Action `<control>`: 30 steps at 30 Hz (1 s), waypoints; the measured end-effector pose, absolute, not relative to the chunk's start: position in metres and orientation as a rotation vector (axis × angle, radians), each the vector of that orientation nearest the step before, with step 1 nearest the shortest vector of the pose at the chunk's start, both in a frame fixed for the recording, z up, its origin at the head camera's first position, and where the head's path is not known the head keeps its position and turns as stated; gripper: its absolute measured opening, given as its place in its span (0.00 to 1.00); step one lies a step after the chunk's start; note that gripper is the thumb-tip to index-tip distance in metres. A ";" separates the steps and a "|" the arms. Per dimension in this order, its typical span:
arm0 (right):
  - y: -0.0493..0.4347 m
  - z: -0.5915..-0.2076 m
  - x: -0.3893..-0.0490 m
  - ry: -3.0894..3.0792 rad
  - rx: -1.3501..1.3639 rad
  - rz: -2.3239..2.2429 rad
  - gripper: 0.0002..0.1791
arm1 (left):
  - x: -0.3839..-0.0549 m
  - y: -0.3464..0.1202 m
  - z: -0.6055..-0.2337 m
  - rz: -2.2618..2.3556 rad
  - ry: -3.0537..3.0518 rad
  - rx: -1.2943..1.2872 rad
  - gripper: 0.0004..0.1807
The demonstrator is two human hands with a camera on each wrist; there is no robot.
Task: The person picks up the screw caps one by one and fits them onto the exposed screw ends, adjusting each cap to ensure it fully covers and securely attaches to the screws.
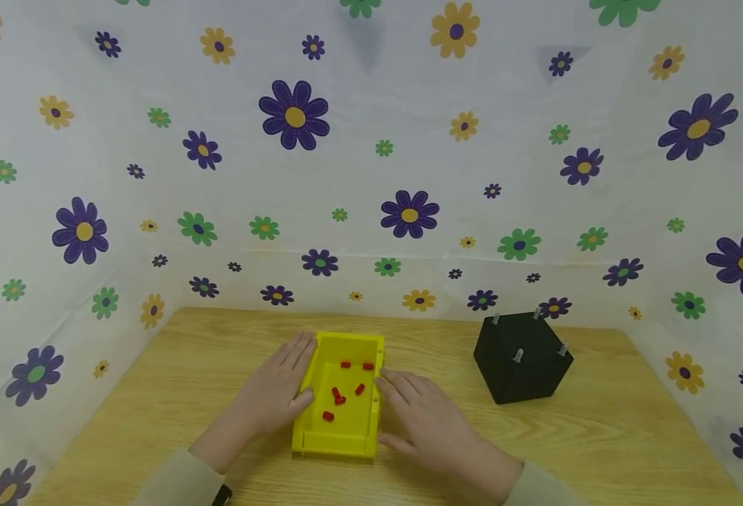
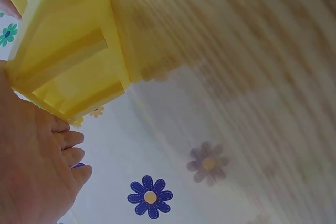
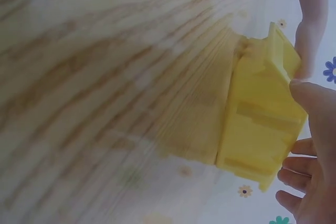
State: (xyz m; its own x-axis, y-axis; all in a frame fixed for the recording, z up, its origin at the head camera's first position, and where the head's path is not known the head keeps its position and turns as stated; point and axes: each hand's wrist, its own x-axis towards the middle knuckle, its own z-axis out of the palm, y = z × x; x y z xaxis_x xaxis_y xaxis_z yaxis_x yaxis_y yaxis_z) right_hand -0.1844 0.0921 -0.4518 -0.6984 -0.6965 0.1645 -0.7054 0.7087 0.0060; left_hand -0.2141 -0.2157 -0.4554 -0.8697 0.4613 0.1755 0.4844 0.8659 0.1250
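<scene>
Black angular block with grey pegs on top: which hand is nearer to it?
Right. The right hand, at the yellow rectangular plastic bin, is in front and left of the block; the left hand is on the bin's opposite side, farther left.

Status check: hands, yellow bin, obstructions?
Left hand at left side of yellow bin, right hand at right side. Bin on table, six red pieces inside. Black box apart to the right, seemingly out of the way.
</scene>
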 end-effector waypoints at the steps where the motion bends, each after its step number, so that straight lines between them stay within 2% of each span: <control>1: 0.093 -0.452 -0.185 -2.758 1.142 0.085 0.44 | -0.214 -0.216 -0.455 -0.252 -2.896 -0.738 0.42; 16: 0.102 -0.450 -0.181 -2.795 1.120 0.020 0.51 | -0.209 -0.212 -0.449 -0.117 -2.858 -0.706 0.41; 30: 0.120 -0.433 -0.174 -2.819 1.080 -0.125 0.50 | -0.209 -0.207 -0.442 -0.067 -2.826 -0.813 0.37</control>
State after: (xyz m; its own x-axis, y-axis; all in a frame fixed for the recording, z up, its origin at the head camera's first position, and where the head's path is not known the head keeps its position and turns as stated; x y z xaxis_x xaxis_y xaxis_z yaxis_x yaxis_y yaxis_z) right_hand -0.1744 0.1197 -0.4328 -0.7381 -0.6697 0.0821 -0.6598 0.7418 0.1199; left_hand -0.2089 -0.2065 -0.4420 -0.8287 0.5215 0.2033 0.5306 0.8475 -0.0114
